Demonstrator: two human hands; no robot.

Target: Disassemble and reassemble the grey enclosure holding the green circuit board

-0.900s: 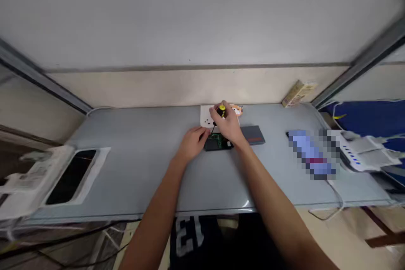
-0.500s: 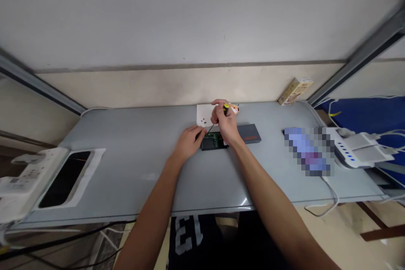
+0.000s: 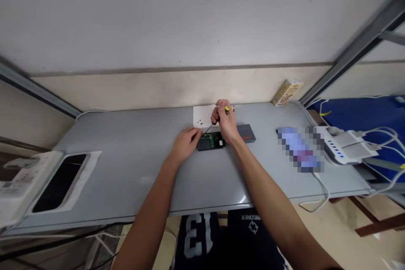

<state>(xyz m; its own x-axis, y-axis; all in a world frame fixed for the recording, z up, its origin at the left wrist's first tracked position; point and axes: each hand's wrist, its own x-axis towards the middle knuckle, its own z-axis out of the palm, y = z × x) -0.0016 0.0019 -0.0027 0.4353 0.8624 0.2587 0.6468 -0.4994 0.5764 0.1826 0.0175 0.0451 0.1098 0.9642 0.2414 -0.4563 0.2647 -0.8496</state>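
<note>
A small black device with a green circuit board point(image 3: 211, 140) lies open on the grey table point(image 3: 133, 164). My left hand point(image 3: 184, 144) rests at its left end, fingers curled against the edge of the device. My right hand point(image 3: 225, 123) is closed round a small screwdriver with a yellow-and-black handle point(image 3: 226, 109); the thin shaft slants down-left to the board's left corner. A white sheet of paper point(image 3: 201, 116) with a few tiny dark screws lies just behind the device. A dark grey cover with a red label point(image 3: 247, 133) sits to the right of my right hand.
A phone on white foam point(image 3: 60, 181) lies at the left, beside a white power strip point(image 3: 15, 177). At the right are a blurred-out object point(image 3: 300, 148), a white charging hub point(image 3: 343, 149) with cables, and a small carton point(image 3: 284, 91) against the wall.
The screwdriver tip has moved from the board's middle to its left corner, the shaft now slanting left. My left hand stays at the device's left end. The view has shifted slightly.
</note>
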